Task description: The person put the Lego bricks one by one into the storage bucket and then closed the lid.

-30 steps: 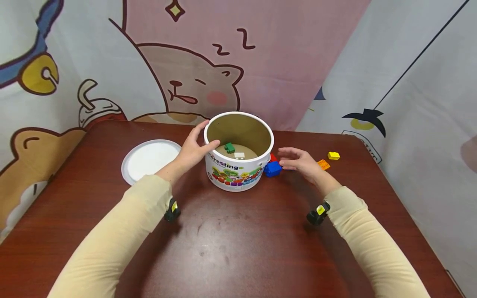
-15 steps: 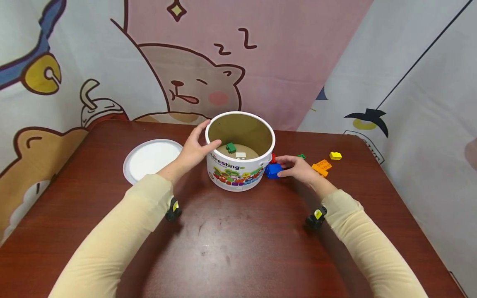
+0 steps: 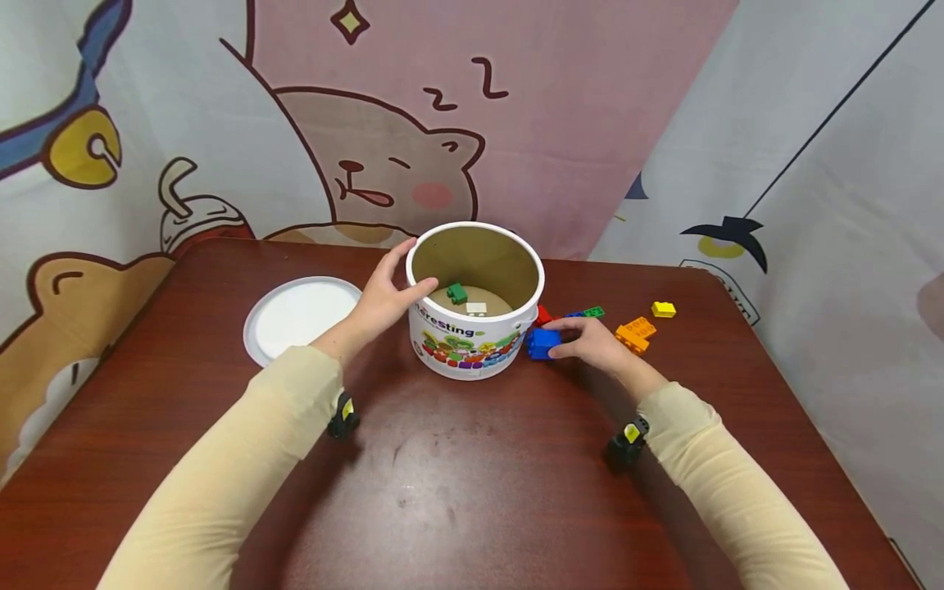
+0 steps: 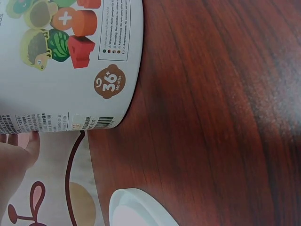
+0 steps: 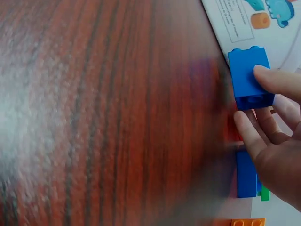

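Blue block point(image 3: 542, 345) is pinched by half-curled right hand point(image 3: 596, 346), just beside bucket point(image 3: 466, 354); bucket rim is held by left hand point(image 3: 378, 301), thumb spread from fingers. Block should be gripped squarely, bucket braced during lift.

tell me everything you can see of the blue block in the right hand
The blue block looks like smooth plastic, chunky, with round studs on one end and a hollow opposite end. The right hand pinches it sideways, studs towards the white bucket just beside it. I cannot tell whether it touches the bucket or table.
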Motion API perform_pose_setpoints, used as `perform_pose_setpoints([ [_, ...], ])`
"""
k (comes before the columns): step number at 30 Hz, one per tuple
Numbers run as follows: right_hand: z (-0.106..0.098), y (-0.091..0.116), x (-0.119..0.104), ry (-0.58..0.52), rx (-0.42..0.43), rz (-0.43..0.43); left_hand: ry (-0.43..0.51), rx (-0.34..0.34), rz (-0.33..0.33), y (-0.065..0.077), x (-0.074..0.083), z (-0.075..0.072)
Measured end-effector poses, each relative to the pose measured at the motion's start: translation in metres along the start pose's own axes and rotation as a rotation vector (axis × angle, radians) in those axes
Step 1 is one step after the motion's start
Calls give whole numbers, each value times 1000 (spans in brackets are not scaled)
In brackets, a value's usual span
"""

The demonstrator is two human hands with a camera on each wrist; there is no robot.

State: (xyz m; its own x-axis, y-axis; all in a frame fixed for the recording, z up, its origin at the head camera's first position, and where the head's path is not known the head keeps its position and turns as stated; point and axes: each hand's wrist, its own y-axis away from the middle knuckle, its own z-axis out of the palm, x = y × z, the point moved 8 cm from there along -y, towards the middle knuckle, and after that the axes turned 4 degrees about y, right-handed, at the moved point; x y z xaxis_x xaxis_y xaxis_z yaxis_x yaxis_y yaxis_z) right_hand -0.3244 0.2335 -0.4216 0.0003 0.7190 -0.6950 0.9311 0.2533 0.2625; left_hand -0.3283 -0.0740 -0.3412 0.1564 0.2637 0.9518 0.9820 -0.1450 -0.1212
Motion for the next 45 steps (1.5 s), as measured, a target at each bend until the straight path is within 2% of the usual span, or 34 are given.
perform_pose_setpoints([
  [11, -19, 14, -5, -200, 61, -17, 5, -1, 15, -1, -2, -1],
  [16, -30, 19, -8, -272, 63, -16, -13, 0, 11, -1, -3, -1],
  [28, -58, 35, -28, -255, 86, 13, -14, -4, 12, -1, -2, -1],
  [37, -76, 42, -53, -312, 108, -18, 3, -12, 8, 1, -1, -1],
  [41, -79, 42, -67, -370, 82, -58, 8, -16, 13, 1, 0, -1],
  [45, -80, 41, -83, -390, 99, -88, 12, -17, 17, 1, -1, 0],
])
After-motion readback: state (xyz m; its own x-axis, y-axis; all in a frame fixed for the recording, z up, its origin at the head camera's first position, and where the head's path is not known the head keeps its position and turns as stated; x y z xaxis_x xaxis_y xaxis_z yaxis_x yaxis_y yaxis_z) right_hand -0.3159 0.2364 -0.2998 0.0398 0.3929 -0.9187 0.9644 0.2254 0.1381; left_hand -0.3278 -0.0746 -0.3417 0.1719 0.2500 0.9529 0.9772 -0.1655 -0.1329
